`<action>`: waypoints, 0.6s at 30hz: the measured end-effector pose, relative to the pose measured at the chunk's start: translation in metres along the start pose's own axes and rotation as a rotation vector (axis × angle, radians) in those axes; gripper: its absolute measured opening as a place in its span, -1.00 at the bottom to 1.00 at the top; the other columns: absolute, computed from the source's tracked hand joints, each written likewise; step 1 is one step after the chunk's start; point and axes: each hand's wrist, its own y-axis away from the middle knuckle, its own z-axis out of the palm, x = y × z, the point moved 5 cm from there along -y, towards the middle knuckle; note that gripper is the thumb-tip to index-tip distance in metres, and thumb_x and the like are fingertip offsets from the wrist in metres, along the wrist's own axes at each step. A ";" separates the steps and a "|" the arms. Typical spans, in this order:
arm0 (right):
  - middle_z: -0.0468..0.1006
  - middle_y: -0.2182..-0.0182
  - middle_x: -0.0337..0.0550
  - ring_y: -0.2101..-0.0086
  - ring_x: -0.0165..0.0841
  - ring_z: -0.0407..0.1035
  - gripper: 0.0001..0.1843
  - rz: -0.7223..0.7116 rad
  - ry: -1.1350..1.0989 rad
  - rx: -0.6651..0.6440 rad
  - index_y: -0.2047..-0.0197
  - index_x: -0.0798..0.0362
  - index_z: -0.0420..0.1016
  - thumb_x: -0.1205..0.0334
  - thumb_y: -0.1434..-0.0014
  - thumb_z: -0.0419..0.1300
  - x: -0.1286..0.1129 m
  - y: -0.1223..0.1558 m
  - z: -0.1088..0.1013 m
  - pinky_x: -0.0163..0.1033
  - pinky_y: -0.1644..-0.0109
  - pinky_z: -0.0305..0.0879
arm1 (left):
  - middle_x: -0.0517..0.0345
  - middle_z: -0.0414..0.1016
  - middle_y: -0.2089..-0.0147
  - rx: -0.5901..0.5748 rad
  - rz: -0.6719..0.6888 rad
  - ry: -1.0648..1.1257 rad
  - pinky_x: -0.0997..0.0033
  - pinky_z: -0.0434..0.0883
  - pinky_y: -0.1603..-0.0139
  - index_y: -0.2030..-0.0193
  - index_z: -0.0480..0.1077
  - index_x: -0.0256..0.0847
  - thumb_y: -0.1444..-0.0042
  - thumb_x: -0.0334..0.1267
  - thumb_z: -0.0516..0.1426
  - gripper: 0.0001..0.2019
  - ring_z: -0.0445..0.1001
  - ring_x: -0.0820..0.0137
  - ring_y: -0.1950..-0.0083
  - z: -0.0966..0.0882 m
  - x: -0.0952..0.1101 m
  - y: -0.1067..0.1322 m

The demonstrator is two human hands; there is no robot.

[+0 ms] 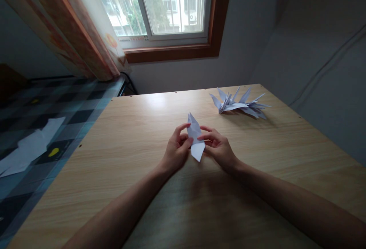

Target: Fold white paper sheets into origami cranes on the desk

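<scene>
A small piece of folded white paper point(195, 130), pointed at its far and near ends, is held above the middle of the table. My left hand point(178, 148) grips its left edge, with the thumb on the face and the fingers curled along the side. On the opposite edge, my right hand point(219, 147) pinches the paper, fingertips on its face and thumb lower down. A crease runs across the paper below the fingertips, and the near flap tapers to a point. The backs of the folds are hidden from me.
Several folded white paper cranes point(238, 104) lie bunched at the table's back right. The wooden table point(128, 146) ends at the left beside a checked bed cover point(37, 188), where loose white paper sheets point(31, 146) lie. A window and curtain are behind.
</scene>
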 end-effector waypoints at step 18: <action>0.49 0.50 -0.36 0.44 -0.37 0.47 -0.55 0.117 -0.088 0.108 0.26 -0.02 0.29 0.14 0.11 0.46 0.005 0.001 -0.001 -0.24 0.29 0.41 | 0.12 0.53 0.36 -0.059 0.008 -0.182 0.41 0.39 0.30 -0.23 0.23 -0.29 -0.10 -0.18 0.22 -0.43 0.46 0.39 0.37 0.005 -0.003 0.002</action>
